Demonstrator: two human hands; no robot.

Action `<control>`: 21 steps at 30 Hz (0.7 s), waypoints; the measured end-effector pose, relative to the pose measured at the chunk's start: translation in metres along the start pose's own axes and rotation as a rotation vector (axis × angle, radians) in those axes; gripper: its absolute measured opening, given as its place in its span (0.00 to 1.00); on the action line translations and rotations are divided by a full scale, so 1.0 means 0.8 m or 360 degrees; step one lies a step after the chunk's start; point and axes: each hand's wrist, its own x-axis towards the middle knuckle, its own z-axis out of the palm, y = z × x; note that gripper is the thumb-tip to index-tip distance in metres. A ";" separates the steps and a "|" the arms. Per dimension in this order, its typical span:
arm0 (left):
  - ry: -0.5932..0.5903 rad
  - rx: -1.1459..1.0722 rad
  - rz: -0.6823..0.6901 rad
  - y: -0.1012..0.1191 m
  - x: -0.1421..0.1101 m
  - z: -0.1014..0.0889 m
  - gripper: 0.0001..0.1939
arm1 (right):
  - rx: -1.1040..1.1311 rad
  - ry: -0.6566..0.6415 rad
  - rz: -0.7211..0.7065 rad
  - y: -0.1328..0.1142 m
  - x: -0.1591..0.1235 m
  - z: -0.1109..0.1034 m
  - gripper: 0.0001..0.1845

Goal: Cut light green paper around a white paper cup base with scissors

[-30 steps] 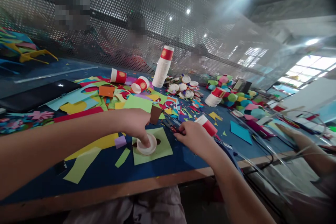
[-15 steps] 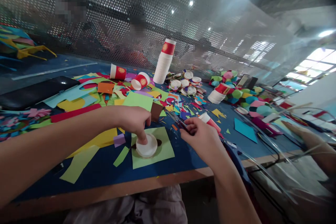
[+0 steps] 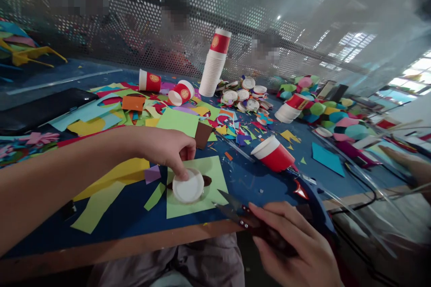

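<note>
My left hand [image 3: 168, 149] has its fingers curled and presses a fingertip on the rim of a white cup base [image 3: 188, 186]. The base lies on a brown paper piece on a light green paper square [image 3: 208, 175] near the table's front edge. My right hand [image 3: 296, 244] is low at the front edge, closed round a small dark pair of scissors [image 3: 235, 208] whose blades point left toward the green square. A red paper cup [image 3: 274, 154] lies on its side just beyond the scissors.
Coloured paper scraps [image 3: 134, 112] cover the blue table [image 3: 128, 215]. A tall stack of cups [image 3: 213, 67] stands at the back, with loose cups and white discs around it. Paper balls [image 3: 316, 112] lie at the right. Another person's hand [image 3: 411, 166] rests at the far right. A mesh screen stands behind.
My right hand drew back from beside the red cup toward the front edge, carrying the scissors. The red cup now lies uncovered. My left hand stayed on the white base.
</note>
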 end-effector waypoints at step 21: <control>-0.0026 -0.0200 0.0008 -0.011 0.007 0.001 0.33 | 0.0217 -0.0255 -0.0044 0.006 0.020 0.002 0.28</control>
